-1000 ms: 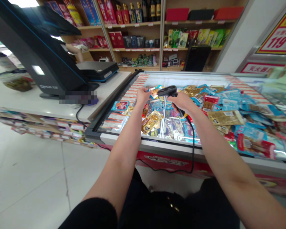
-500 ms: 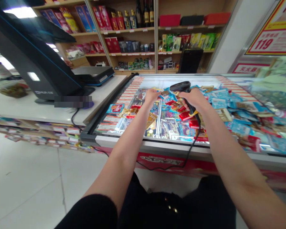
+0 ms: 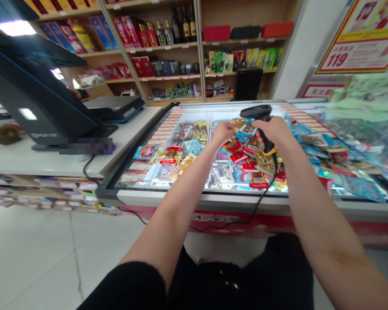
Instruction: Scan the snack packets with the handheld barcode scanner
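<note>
My right hand grips a black corded barcode scanner by its handle, head pointing left. My left hand is closed on a small blue and white snack packet held just under the scanner's head. Both hands hover over a glass-topped chest freezer strewn with several red, gold and blue snack packets. The scanner's black cable drops over the freezer's front edge.
A white counter to the left carries a black checkout terminal and a flat scale. Wooden shelves of boxes and bottles stand behind. A red price sign hangs at upper right. White tiled floor lies at lower left.
Both hands have shifted to the right over the freezer with scanner and packet, staying close together. The view has turned a little, so the counter sits further left.
</note>
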A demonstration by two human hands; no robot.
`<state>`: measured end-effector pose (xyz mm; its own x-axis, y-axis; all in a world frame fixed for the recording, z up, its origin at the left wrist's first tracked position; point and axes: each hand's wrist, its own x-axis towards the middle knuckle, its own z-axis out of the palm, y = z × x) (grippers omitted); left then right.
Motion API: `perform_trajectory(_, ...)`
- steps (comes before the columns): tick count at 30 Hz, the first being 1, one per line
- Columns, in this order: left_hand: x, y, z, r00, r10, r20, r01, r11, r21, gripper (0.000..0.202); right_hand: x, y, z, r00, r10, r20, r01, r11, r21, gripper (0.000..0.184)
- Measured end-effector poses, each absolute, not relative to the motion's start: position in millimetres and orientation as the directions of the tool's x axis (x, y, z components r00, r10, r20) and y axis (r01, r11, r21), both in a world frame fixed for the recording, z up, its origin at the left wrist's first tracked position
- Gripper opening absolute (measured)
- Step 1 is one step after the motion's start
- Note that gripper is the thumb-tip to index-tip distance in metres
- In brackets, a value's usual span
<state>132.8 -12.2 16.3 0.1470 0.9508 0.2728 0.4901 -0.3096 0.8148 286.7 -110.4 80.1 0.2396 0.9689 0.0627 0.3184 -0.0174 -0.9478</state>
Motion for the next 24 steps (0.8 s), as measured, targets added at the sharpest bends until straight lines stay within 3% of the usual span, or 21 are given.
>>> perform_trajectory(6, 95, -23, 21, 0.171, 0.939, 0.297, 0.711, -0.326, 0.623, 0.036, 276, -106, 73, 0.214, 0.976, 0.027, 0.318, -0.044, -0.947, 0.021)
perform_trajectory(16, 7, -46, 42, 0.068, 0.998, -0.020, 0.975, -0.062, 0.212, 0.067, 226, -86, 64, 0.050, 0.998, 0.030, 0.425, 0.006, -0.905, 0.026)
perform_trajectory(21, -20, -46, 32, 0.066, 0.994, -0.089, 0.982, -0.049, 0.181, 0.072, 189, -75, 59, -0.056, 0.997, 0.059, 0.496, 0.079, -0.865, 0.029)
perform_trajectory(24, -30, -41, 20, -0.028, 0.999, 0.033, 0.949, 0.016, 0.315, 0.081, 169, -72, 58, -0.072, 0.996, 0.049, 0.526, 0.080, -0.846, 0.027)
